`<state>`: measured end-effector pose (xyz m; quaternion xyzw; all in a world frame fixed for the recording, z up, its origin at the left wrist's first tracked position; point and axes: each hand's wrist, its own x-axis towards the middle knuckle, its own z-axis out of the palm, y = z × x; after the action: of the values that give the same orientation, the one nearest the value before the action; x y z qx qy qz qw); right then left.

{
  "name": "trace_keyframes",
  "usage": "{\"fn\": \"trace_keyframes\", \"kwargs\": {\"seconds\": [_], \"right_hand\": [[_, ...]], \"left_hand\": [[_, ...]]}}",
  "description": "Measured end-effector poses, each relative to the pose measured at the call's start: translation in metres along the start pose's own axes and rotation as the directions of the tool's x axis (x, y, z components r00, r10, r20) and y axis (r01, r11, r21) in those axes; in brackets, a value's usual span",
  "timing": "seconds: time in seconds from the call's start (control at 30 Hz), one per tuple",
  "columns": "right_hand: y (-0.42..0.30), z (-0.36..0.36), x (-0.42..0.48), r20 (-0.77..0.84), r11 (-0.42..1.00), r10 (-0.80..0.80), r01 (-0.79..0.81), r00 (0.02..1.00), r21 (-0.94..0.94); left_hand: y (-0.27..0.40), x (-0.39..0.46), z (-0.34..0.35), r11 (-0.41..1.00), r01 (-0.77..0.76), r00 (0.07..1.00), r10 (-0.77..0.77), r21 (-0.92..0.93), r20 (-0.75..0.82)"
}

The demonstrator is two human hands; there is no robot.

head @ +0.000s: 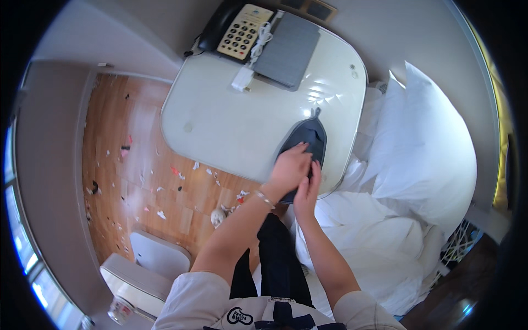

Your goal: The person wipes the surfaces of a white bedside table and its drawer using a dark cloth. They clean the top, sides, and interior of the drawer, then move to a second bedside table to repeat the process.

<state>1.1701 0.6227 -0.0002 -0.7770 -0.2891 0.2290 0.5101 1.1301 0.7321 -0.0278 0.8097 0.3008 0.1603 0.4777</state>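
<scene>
A dark grey fabric mitt-like piece (315, 131) with a pointed end and a small hanging loop lies on the white table (214, 123), near its front right corner. My left hand (291, 165), with a bracelet at the wrist, rests on top of the fabric, its fingers reaching to the middle. Close against it, my right hand (307, 192) is at the fabric's right edge, fingers pointing away from me. The two hands meet at the fingers and cover the lower part of the piece. Whether either hand grips the cloth is hidden.
At the table's back sit a push-button telephone (243, 33), a grey folder-like item (288, 49) and a white charger (243, 79) with coiled cable. White pillows (425, 156) and bedding (363, 239) lie at right. Scraps litter the wooden floor (136, 173); a white chair (156, 251) stands lower left.
</scene>
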Motion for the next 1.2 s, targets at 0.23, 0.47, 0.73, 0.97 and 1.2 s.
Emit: {"fn": "trace_keyframes", "kwargs": {"seconds": [0.23, 0.47, 0.73, 0.97, 1.2], "right_hand": [[-0.013, 0.083, 0.017, 0.286, 0.702, -0.326, 0.433, 0.901, -0.566], [0.008, 0.063, 0.023, -0.059, 0.654, -0.236, 0.114, 0.970, -0.748], [0.066, 0.005, -0.045, -0.358, 0.781, -0.338, 0.047, 0.870, -0.623], [0.132, 0.018, -0.040, -0.412, 0.616, -0.771, 0.401, 0.486, -0.678], [0.195, 0.003, 0.011, -0.766, 0.928, 0.122, 0.200, 0.631, 0.313]], "left_hand": [[-0.072, -0.052, -0.092, 0.951, 0.062, 0.899, 0.079, 0.303, -0.430], [-0.061, -0.055, -0.073, 0.745, 0.166, 0.926, 0.107, 0.646, -0.361], [-0.029, -0.049, -0.025, 0.714, -0.016, 0.980, 0.149, 0.700, -0.129], [-0.049, -0.062, -0.026, 0.626, -0.246, 0.866, 0.485, 0.740, -0.123], [-0.067, -0.074, -0.014, 0.517, -0.244, 0.824, 0.556, 0.821, -0.105]]}}
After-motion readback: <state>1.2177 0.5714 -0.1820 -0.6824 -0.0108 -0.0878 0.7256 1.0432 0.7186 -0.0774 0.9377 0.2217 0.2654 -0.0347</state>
